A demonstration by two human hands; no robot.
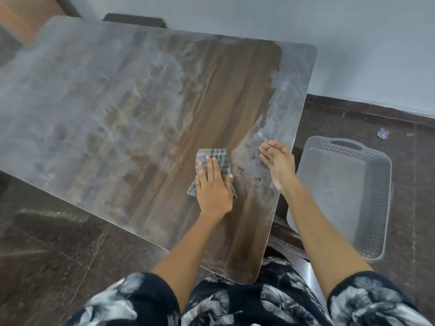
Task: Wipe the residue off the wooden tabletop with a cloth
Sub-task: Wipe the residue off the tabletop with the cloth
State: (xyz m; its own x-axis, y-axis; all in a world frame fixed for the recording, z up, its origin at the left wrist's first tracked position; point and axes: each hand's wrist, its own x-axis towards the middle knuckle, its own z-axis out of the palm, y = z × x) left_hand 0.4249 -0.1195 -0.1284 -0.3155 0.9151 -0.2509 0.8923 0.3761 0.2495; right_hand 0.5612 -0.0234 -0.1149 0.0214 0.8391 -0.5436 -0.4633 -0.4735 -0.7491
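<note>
Cloth (pixel 213 161) lying flat on wooden tabletop (pixel 226 95), near its right end. Left hand (pixel 213 184) pressing it, fingers spread. Right hand (pixel 277 164) open, edge-on beside residue (pixel 70 102). Risking smearing powder back over the cleared strip if cloth loads up.

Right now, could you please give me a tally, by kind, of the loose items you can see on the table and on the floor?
Cloth, on the table under the left hand: 1
Grey basket, on the floor: 1
Small wrapper scrap, on the floor: 1
Total: 3
</note>
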